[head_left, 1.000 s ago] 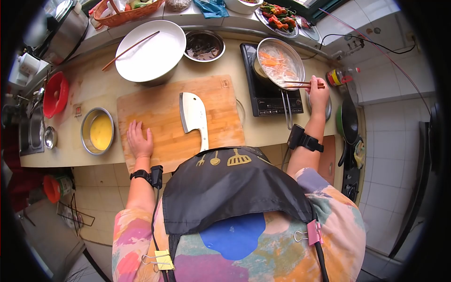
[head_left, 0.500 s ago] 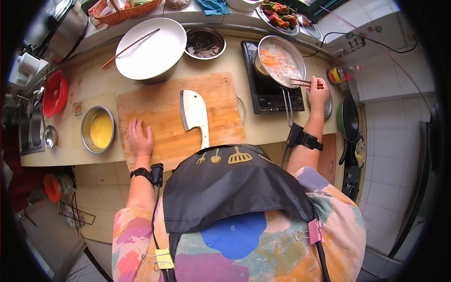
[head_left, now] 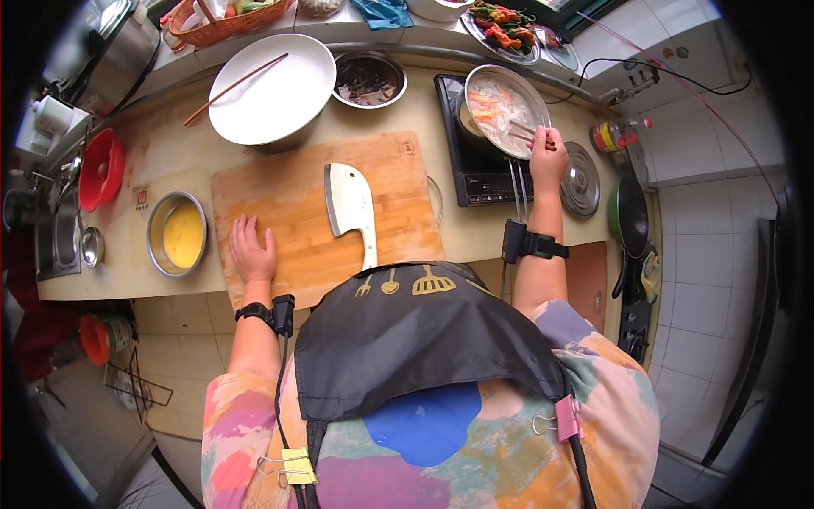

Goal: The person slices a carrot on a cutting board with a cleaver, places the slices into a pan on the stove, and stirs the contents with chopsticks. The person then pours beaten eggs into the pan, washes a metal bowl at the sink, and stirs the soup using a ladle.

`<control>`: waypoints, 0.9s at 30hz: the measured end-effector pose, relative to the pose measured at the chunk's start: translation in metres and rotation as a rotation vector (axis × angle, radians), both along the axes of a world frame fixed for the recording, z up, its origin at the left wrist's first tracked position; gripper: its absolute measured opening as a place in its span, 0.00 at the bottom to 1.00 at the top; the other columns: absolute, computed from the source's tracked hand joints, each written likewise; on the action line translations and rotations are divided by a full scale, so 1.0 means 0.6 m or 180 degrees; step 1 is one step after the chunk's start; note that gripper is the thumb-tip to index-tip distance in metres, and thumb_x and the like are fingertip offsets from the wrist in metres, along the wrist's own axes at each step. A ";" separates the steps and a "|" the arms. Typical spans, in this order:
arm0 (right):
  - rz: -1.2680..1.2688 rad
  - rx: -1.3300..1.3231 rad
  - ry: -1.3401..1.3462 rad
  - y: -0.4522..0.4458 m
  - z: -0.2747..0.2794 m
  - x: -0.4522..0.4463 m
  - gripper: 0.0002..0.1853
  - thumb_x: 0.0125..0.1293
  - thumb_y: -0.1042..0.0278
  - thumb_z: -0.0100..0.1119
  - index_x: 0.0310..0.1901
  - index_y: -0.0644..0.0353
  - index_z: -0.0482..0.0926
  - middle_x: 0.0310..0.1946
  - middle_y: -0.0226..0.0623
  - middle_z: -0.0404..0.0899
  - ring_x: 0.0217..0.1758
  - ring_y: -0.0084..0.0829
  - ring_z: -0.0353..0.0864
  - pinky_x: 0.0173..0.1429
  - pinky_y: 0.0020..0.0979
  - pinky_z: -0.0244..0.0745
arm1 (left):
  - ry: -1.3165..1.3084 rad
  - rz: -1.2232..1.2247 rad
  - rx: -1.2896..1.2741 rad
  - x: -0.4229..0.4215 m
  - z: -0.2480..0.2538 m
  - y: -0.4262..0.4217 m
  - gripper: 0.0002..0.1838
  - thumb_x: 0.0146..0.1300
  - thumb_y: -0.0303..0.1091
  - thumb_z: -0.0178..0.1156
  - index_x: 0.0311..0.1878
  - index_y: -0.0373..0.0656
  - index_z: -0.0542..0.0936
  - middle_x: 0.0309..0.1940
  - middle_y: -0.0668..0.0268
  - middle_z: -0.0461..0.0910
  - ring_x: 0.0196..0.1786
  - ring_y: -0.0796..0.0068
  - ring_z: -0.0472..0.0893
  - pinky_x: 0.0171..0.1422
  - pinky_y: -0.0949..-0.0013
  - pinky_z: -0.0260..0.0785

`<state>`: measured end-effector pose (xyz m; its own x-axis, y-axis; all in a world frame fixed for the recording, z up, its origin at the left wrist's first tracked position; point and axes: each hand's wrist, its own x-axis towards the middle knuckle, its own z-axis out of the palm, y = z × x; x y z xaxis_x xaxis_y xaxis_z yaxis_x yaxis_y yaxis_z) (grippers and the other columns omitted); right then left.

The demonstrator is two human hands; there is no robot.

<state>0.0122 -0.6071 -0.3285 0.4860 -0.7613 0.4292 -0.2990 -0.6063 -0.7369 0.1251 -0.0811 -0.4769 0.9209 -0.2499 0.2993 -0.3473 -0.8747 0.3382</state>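
Brown chopsticks extend from the right hand into the pot.

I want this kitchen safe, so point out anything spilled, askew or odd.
No spill or damage shows. Worth flagging: the cleaver lies on the board with its edge towards the left hand and its handle towards the apron, perhaps risky if nudged. The right hand holds chopsticks in the pot; nothing odd there.

"Midea" on the black induction cooker, with marks on cleaver and cutting board too small to read.
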 end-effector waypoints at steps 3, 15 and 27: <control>0.0204 0.0029 -0.0055 0.037 0.039 0.020 0.12 0.68 0.63 0.54 0.33 0.64 0.76 0.23 0.31 0.78 0.26 0.19 0.80 0.32 0.21 0.76 | -0.0014 0.0005 -0.0007 0.001 0.000 0.000 0.22 0.60 0.41 0.56 0.55 0.43 0.72 0.61 0.56 0.68 0.67 0.57 0.62 0.71 0.56 0.51; 0.0372 0.0553 -0.0446 -0.082 -0.015 0.052 0.09 0.66 0.64 0.56 0.35 0.62 0.78 0.25 0.32 0.81 0.29 0.21 0.82 0.35 0.22 0.75 | -0.0106 -0.0044 -0.0022 0.005 -0.011 0.004 0.22 0.59 0.43 0.56 0.54 0.44 0.73 0.60 0.56 0.68 0.66 0.56 0.63 0.71 0.55 0.52; 0.0325 -0.1509 -0.0035 0.143 0.048 -0.077 0.06 0.64 0.69 0.55 0.37 0.61 0.79 0.32 0.38 0.76 0.33 0.33 0.76 0.38 0.29 0.71 | -0.0050 -0.0076 -0.0098 0.006 -0.019 0.008 0.23 0.59 0.43 0.56 0.55 0.43 0.72 0.61 0.55 0.67 0.67 0.56 0.61 0.71 0.54 0.49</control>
<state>-0.0337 -0.5212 -0.2996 0.5414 -0.4293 0.7229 -0.2142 -0.9018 -0.3752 0.1286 -0.0760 -0.4883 0.9098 -0.2623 0.3217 -0.3735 -0.8553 0.3590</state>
